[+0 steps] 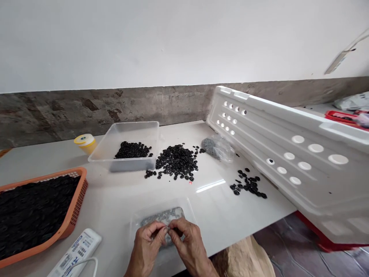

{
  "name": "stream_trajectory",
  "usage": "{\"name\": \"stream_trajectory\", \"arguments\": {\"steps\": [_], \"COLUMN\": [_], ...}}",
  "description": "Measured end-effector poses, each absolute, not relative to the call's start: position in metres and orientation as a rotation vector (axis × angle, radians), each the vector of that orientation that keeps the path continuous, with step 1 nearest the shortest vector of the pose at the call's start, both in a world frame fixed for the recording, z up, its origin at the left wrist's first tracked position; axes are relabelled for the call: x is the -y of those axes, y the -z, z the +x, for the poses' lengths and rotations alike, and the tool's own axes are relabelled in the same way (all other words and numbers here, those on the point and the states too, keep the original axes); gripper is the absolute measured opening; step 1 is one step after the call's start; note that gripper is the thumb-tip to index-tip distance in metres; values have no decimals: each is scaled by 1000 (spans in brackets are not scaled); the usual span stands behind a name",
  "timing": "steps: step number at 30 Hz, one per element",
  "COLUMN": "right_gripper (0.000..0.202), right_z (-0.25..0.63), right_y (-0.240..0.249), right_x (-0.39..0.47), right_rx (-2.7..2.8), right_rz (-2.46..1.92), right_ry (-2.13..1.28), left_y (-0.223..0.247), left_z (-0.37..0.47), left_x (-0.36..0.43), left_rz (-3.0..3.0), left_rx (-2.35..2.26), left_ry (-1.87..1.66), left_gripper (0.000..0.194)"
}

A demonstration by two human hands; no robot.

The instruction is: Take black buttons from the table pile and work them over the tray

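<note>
My left hand [148, 244] and my right hand [188, 242] meet at the fingertips, both pinched, above a clear plastic box [188, 209] near the table's front edge. Whatever sits between the fingertips is too small to make out. Inside that box lies a mass of small grey pieces [161, 216], partly hidden by my hands. Beyond it, a pile of small black parts [177, 159] rests on the white table [115, 207]. More black parts [132, 150] fill part of a larger translucent bin [99, 148].
An orange basket [82, 184] of black pieces and a white power strip [79, 254] are at the left. A yellow roll [85, 143] stands behind. At the right are a bag of grey pieces [216, 148], scattered black parts [250, 184] and a leaning white panel [259, 134].
</note>
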State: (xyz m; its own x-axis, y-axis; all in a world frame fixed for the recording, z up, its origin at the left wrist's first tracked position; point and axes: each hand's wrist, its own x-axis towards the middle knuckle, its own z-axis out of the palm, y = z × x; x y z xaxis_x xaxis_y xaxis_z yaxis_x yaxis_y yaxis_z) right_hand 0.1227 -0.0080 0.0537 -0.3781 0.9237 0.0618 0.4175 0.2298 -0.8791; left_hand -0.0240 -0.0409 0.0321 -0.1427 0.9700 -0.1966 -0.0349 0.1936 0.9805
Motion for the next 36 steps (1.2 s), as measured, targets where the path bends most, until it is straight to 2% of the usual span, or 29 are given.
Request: {"name": "stream_trajectory", "arguments": {"steps": [6,12,16,20,25,29,36], "right_gripper": [9,12,20,24,16,28,30], "right_z": [124,121,122,125,126,126,128], "right_y": [-60,-57,-62,-66,-62,-68,-82], "right_x": [9,11,15,18,19,20,23], "right_rx": [1787,1901,2008,1962,1472,1131,1148], "right_rz": [-1175,-1103,-1058,-987,-1029,-892,-850], "right_ry": [-1194,-1017,-960,-1110,-1496,-1775,-1780], "left_y": [-30,-48,-51,-42,-45,-58,-73], "left_z": [-30,-26,-19,-18,-15,-15,-10], "left_x": [41,41,43,43,45,50,60], "left_rz": [1011,929,795,695,639,609,647], "left_rx": [-1457,-1225,-1175,-1227,-1238,-1181,-1237], "left_ry": [-1251,-1159,-1188,-1248,-1296,-1295,-1363], "left_gripper": [10,26,26,26,28,31,29]}}
